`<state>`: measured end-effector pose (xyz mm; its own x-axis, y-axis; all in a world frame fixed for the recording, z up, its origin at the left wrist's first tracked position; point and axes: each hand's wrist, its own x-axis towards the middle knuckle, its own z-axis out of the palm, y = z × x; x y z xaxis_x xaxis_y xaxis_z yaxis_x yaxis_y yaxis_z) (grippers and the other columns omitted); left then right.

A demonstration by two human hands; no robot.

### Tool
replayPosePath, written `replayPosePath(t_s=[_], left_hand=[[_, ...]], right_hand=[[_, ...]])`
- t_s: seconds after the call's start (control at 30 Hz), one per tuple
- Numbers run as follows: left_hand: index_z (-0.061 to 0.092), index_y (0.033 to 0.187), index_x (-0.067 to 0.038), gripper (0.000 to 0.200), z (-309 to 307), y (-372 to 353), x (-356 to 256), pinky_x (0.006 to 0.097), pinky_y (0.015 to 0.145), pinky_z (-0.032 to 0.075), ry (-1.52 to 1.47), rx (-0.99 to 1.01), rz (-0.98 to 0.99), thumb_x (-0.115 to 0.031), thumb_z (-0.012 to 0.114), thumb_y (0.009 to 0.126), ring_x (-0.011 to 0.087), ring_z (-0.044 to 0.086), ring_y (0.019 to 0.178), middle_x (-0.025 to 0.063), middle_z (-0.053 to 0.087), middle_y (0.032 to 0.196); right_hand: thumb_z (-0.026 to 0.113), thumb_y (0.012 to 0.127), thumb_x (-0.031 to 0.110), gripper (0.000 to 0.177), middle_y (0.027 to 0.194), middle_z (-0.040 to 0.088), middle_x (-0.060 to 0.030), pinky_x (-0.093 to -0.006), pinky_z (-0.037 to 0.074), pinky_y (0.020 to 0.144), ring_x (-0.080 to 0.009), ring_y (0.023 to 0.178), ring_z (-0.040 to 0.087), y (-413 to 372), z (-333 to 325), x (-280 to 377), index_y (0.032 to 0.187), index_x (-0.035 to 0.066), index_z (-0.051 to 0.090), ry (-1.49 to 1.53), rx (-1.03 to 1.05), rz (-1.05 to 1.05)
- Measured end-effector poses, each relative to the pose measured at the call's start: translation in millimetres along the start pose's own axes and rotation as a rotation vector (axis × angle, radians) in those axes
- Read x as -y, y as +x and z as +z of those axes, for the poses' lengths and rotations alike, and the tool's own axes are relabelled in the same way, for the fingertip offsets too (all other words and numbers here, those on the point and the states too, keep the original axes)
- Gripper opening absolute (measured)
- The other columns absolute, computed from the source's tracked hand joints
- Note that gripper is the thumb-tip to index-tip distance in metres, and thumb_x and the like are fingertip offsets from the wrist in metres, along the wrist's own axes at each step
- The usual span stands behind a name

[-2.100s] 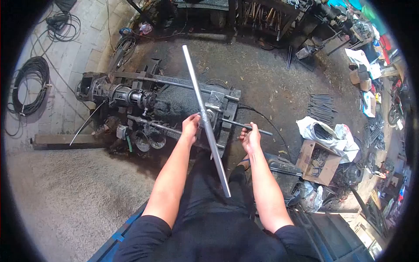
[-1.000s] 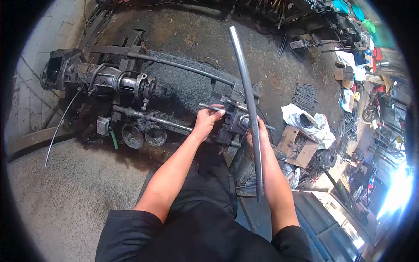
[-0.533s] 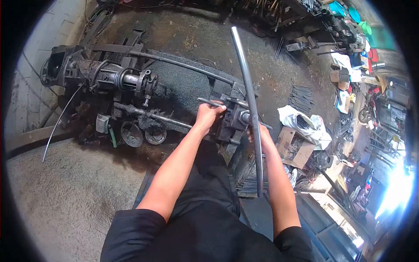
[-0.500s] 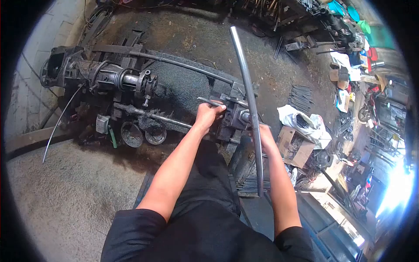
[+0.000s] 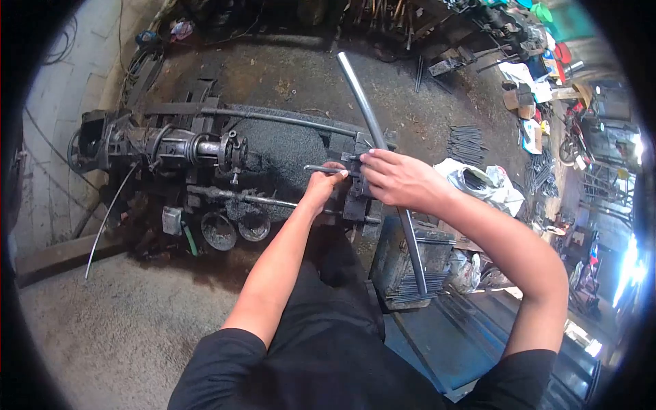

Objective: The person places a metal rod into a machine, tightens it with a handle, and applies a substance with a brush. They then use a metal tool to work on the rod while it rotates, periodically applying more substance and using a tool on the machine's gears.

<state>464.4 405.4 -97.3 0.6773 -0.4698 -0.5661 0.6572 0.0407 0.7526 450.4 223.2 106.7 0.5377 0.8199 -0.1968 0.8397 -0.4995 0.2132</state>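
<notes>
My left hand [image 5: 321, 191] is closed around a short metal rod [image 5: 316, 168], which points left from the clamp block [image 5: 355, 205] on the machine's carriage. My right hand [image 5: 400, 179] reaches over the block from the right, its fingers bent and close together at the block's top. What those fingertips grip, if anything, is hidden. A long steel bar [image 5: 362, 99] slants across the block; its middle passes out of sight under my right hand, and its lower end hangs over stacked rods [image 5: 413, 290].
To the left stands the machine's spindle head [image 5: 205, 149], joined by two guide rails [image 5: 287, 121] over a bed of dark metal shavings [image 5: 283, 147]. Two round tins [image 5: 219, 231] sit below. A white sack [image 5: 502, 188] and a pile of rods [image 5: 467, 143] lie to the right.
My right hand has risen from beside the block's right side, behind the bar, to above the block, in front of the bar. My left hand stays on the rod. The view has shifted slightly.
</notes>
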Motion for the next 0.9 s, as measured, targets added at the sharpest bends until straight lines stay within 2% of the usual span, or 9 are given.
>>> replayPosePath(t_s=[0.33, 0.4, 0.47, 0.53, 0.57, 0.6, 0.67, 0.8, 0.9], left_hand=[[0.064, 0.1, -0.003, 0.015, -0.5, 6.6, 13.0, 0.0282, 0.082, 0.047, -0.013, -0.021, 0.059, -0.009, 0.068, 0.087, 0.0123, 0.06, 0.09, 0.003, 0.066, 0.095], [0.064, 0.1, -0.002, 0.014, -3.6, 4.1, 21.2, 0.0282, 0.081, 0.049, -0.109, -0.044, 0.051, -0.008, 0.067, 0.088, 0.0129, 0.062, 0.09, 0.0048, 0.066, 0.097], [0.061, 0.104, -0.001, 0.014, -17.8, 8.1, 34.2, 0.0295, 0.079, 0.054, -0.357, -0.048, 0.09, -0.007, 0.064, 0.091, 0.0146, 0.065, 0.09, 0.01, 0.067, 0.103], [0.052, 0.112, -0.001, 0.02, -27.4, 2.7, 33.4, 0.0313, 0.076, 0.057, -0.445, -0.075, 0.091, -0.005, 0.059, 0.094, 0.0188, 0.068, 0.084, 0.0137, 0.068, 0.104], [0.052, 0.111, -0.002, 0.018, -27.2, 2.6, 33.7, 0.0328, 0.079, 0.057, -0.461, -0.066, 0.088, -0.006, 0.059, 0.095, 0.0191, 0.067, 0.085, 0.0133, 0.068, 0.105], [0.053, 0.109, -0.003, 0.016, -27.7, 2.3, 32.9, 0.0343, 0.081, 0.057, -0.477, -0.061, 0.085, -0.006, 0.059, 0.095, 0.0193, 0.067, 0.086, 0.0129, 0.067, 0.106], [0.053, 0.109, -0.003, 0.015, -30.5, 8.2, 29.2, 0.0352, 0.083, 0.057, -0.431, -0.044, 0.091, -0.007, 0.059, 0.096, 0.0195, 0.067, 0.088, 0.0121, 0.066, 0.105], [0.053, 0.109, -0.003, 0.015, -31.9, 11.0, 12.1, 0.0374, 0.088, 0.056, -0.383, 0.032, 0.085, -0.008, 0.059, 0.096, 0.0185, 0.065, 0.093, 0.0092, 0.065, 0.101], [0.053, 0.11, -0.003, 0.017, -40.2, 19.1, 19.3, 0.0376, 0.09, 0.056, -0.319, 0.043, 0.062, -0.009, 0.059, 0.096, 0.0185, 0.065, 0.096, 0.0099, 0.065, 0.105]], right_hand=[[0.069, 0.068, 0.033, 0.027, 0.097, 0.068, -0.0077, -0.0442, 0.038, 0.111, -0.0252, 0.115, 0.06, -6.3, -7.4, -31.3, 0.078, 0.008, 0.07, 0.064, -0.101, -0.09], [0.07, 0.071, 0.046, 0.04, 0.091, 0.067, -0.0058, -0.0435, 0.037, 0.111, -0.024, 0.108, 0.063, -9.6, -19.1, -21.5, 0.084, 0.008, 0.068, 0.197, 0.182, 0.184], [0.065, 0.075, 0.067, 0.063, 0.07, 0.068, -0.0137, -0.0421, 0.055, 0.083, -0.0293, 0.071, 0.07, -9.7, -9.7, 8.5, 0.075, 0.004, 0.068, 0.306, 0.242, 0.676], [0.061, 0.078, 0.07, 0.072, 0.071, 0.068, -0.0188, -0.044, 0.056, 0.066, -0.0317, 0.069, 0.07, 1.8, -24.6, 22.3, 0.079, -0.002, 0.069, 0.642, 0.356, 1.263], [0.058, 0.089, 0.057, 0.064, 0.075, 0.069, -0.0213, -0.0412, 0.056, 0.061, -0.0279, 0.066, 0.071, -4.9, -30.3, 11.1, 0.084, -0.007, 0.068, 1.224, 0.533, 1.401], [0.058, 0.089, 0.057, 0.064, 0.075, 0.069, -0.0213, -0.0412, 0.056, 0.061, -0.0279, 0.066, 0.071, -8.7, -31.3, 19.1, 0.084, -0.007, 0.068, 1.221, 0.531, 1.405], [0.058, 0.094, 0.037, 0.046, 0.071, 0.068, -0.0185, -0.0359, 0.055, 0.055, -0.0209, 0.06, 0.069, -11.8, -35.0, 55.3, 0.088, -0.008, 0.067, 1.819, 0.185, 1.367], [0.063, 0.09, 0.014, 0.017, 0.069, 0.068, -0.0139, -0.0316, 0.053, 0.056, -0.0205, 0.06, 0.069, 2.7, -59.2, 101.9, 0.091, -0.001, 0.068, 1.303, -0.269, 1.332], [0.065, 0.086, 0.012, 0.012, 0.075, 0.069, -0.014, -0.0337, 0.054, 0.063, -0.0253, 0.067, 0.069, -5.0, -67.5, 109.0, 0.091, 0.001, 0.068, 1.244, -0.326, 1.332]])
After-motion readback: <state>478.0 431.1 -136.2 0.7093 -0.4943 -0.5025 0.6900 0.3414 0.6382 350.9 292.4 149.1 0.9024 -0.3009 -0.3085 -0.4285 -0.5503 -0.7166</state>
